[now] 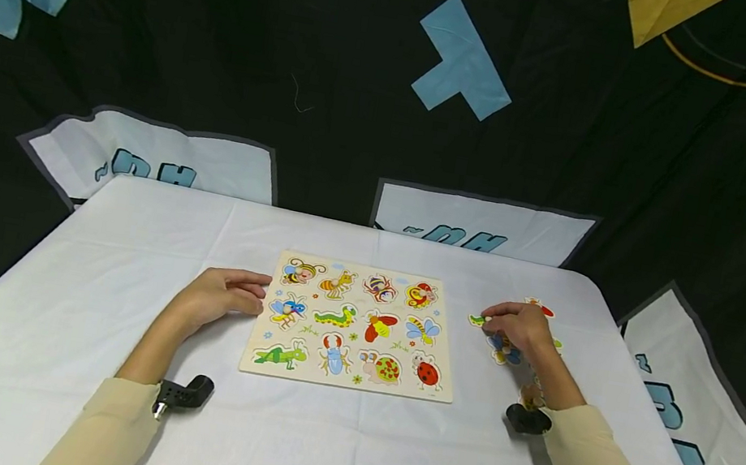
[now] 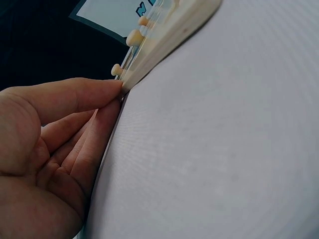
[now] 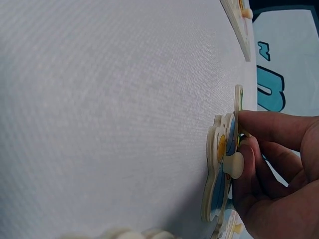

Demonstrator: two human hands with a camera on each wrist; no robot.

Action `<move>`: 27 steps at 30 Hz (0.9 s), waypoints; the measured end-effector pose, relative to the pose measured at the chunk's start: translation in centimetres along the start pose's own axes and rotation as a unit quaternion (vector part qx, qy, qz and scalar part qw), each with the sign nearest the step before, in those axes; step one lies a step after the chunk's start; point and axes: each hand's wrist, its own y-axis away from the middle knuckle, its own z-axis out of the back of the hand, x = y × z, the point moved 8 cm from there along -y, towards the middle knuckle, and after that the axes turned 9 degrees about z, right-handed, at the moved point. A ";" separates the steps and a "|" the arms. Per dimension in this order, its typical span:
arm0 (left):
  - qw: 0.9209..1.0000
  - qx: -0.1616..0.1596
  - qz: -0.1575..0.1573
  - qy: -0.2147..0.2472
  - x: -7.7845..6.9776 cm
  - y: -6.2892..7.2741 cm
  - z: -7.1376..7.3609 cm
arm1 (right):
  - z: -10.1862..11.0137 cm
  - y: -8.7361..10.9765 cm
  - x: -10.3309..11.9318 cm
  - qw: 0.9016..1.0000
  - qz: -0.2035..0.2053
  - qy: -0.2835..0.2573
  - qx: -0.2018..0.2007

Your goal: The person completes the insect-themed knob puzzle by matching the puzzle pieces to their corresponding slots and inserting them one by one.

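A wooden peg puzzle board [image 1: 347, 387] printed with colourful insects lies flat on the white table. Thumb and fingertips of my left hand [image 1: 221, 299] touch its left edge, spaced along it; the left wrist view shows them against the board's rim [image 2: 164, 47]. To the right of the board, my right hand [image 1: 517, 322] pinches a green puzzle piece [image 1: 476, 320], mostly covered by the fingers. Close under that hand is a blue-winged insect piece [image 3: 218, 174] with a pale round knob [image 3: 233, 165].
More loose pieces lie around my right hand, among them a red one [image 1: 544, 308] behind it and a brownish one [image 1: 531, 392] near the wrist. White table [image 1: 306, 452] surrounds the board. A black curtain [image 1: 337, 95] hangs behind the table's far edge.
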 end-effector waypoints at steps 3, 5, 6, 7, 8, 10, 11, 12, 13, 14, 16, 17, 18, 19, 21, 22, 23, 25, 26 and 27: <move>1.000 -0.001 0.002 -0.001 -0.1 0.0 0.0 | 0.0 0.0 0.0 1.000 -0.001 0.003 -0.004; 1.000 -0.002 0.003 -0.002 -0.1 0.1 0.0 | 0.0 -0.1 -0.1 1.000 -0.003 0.001 -0.007; 1.000 -0.002 0.003 -0.002 -0.1 0.1 0.0 | 0.0 -0.1 -0.1 1.000 -0.004 0.001 -0.008; 1.000 -0.002 0.003 -0.002 -0.1 0.1 0.0 | 0.0 -0.1 -0.1 1.000 -0.005 0.002 -0.009; 1.000 -0.002 0.002 -0.002 -0.1 0.1 0.0 | 0.0 -0.1 -0.2 1.000 -0.006 0.002 -0.010; 1.000 -0.004 0.001 -0.003 -0.1 0.1 0.0 | 0.0 -0.1 -0.2 1.000 -0.008 0.002 -0.010; 1.000 -0.004 0.001 -0.002 0.0 0.1 0.0 | 0.0 -0.1 -0.2 1.000 -0.008 0.002 -0.011; 1.000 -0.004 0.001 -0.001 0.0 0.1 0.0 | 0.0 -0.1 -0.2 1.000 -0.010 0.002 -0.011; 1.000 -0.004 0.001 -0.001 0.0 0.1 0.0 | 0.0 -0.1 -0.2 1.000 -0.010 0.002 -0.011; 1.000 -0.005 0.002 -0.002 0.0 0.0 0.0 | 0.0 -0.1 -0.2 1.000 -0.011 0.003 -0.011; 1.000 -0.005 0.002 -0.002 0.0 0.0 0.0 | 0.0 -0.1 -0.2 1.000 -0.012 0.003 -0.012; 1.000 -0.004 0.003 -0.002 0.0 0.0 0.0 | 0.0 -0.1 -0.2 1.000 -0.013 0.003 -0.012; 1.000 -0.005 0.003 -0.002 0.0 0.0 0.0 | 0.0 -0.2 -0.3 1.000 -0.014 0.003 -0.013; 1.000 -0.004 0.002 -0.002 0.0 0.0 0.0 | 0.0 -0.2 -0.3 1.000 -0.014 0.003 -0.013; 1.000 -0.003 0.001 -0.001 -0.1 0.0 0.0 | 0.0 -0.2 -0.3 1.000 -0.016 0.001 -0.014; 1.000 -0.003 0.001 0.000 -0.1 0.0 0.0 | 0.0 -0.2 -0.3 1.000 -0.017 0.000 -0.015; 1.000 -0.002 0.000 0.001 -0.1 0.0 0.0 | 0.0 -0.2 -0.3 1.000 -0.017 -0.001 -0.015; 1.000 -0.001 0.001 0.002 0.0 0.0 0.0 | 0.0 -0.2 -0.3 1.000 -0.017 -0.001 -0.015; 1.000 -0.001 0.001 0.002 0.0 0.0 0.0 | 0.0 -0.2 -0.3 1.000 -0.016 -0.002 -0.015; 1.000 -0.001 0.002 0.003 0.0 0.0 0.0 | 0.0 -0.3 -0.3 1.000 -0.015 -0.002 -0.016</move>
